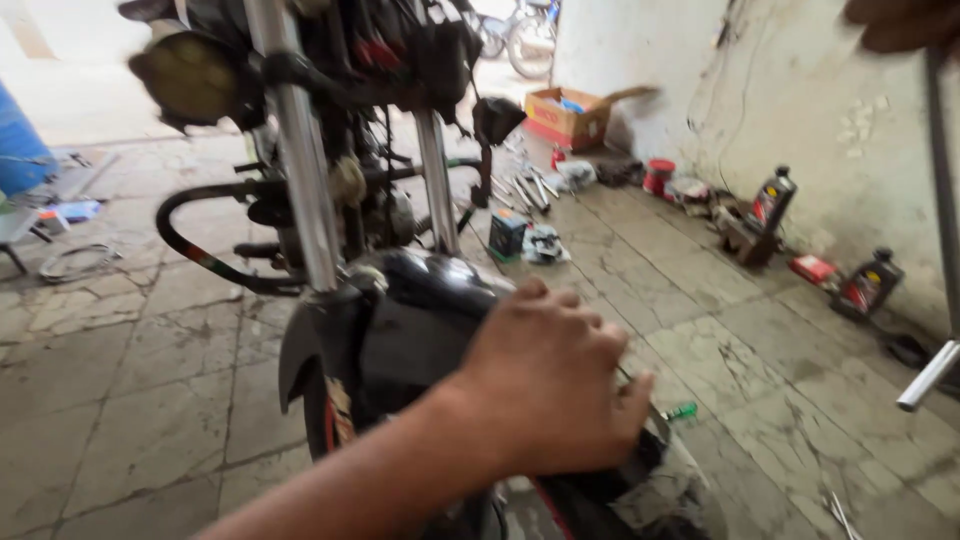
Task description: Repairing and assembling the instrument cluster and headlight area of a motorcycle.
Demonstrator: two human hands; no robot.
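A black motorcycle faces me, with chrome fork tubes (pixel 303 160) rising from its black front mudguard (pixel 420 320). My left hand (pixel 545 385) reaches in from the lower left and grips the top of the mudguard, fingers curled over it. A blurred hand (pixel 905 22), which I take as my right hand, sits at the top right corner above a dark upright bar (pixel 940 180). Whether it holds the bar is unclear. A chrome tube end (pixel 928 376) sticks in at the right edge.
Two dark oil bottles (pixel 772 200) (pixel 868 283) stand by the white wall. A cardboard box (pixel 570 115), a red tin (pixel 658 176), loose tools (pixel 525 190) and a small box (pixel 507 233) lie on the cracked stone floor. A green-handled screwdriver (pixel 682 411) lies near the wheel.
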